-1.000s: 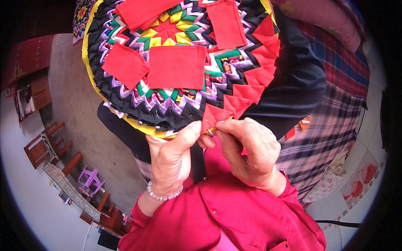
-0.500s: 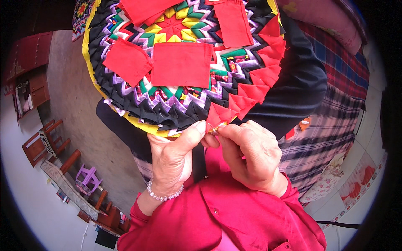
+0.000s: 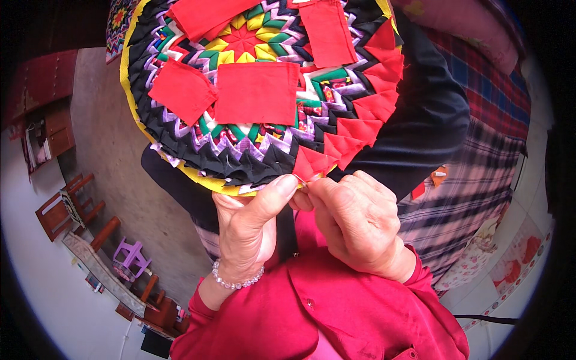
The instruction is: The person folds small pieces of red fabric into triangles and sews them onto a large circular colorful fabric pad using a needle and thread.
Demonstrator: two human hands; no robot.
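A round patchwork mat (image 3: 240, 167) of folded cloth points rests on my lap, with rings of red, yellow, green, lilac and black and a yellow backing edge. Folded red points run along its right rim. Closed on the near rim is my left hand (image 3: 252, 225), its thumb pressing on top beside the lowest red point (image 3: 312, 163). My right hand (image 3: 359, 221) pinches just right of that thumb, at the same edge. Whatever thin thing its fingertips hold is too small to make out. Several loose red cloth pieces (image 3: 257, 93) lie on the mat.
To the right is a plaid-covered bed (image 3: 462, 198) with an orange scrap (image 3: 440, 176) and a red scrap (image 3: 419, 191) on it. A purple stool (image 3: 131, 255) and wooden furniture (image 3: 57, 213) stand on the floor at left. Another patchwork piece (image 3: 118, 24) shows at the upper left.
The mat has shifted slightly left in view. My right fingertips have drawn a little closer to my left thumb at the rim; both hands keep their hold.
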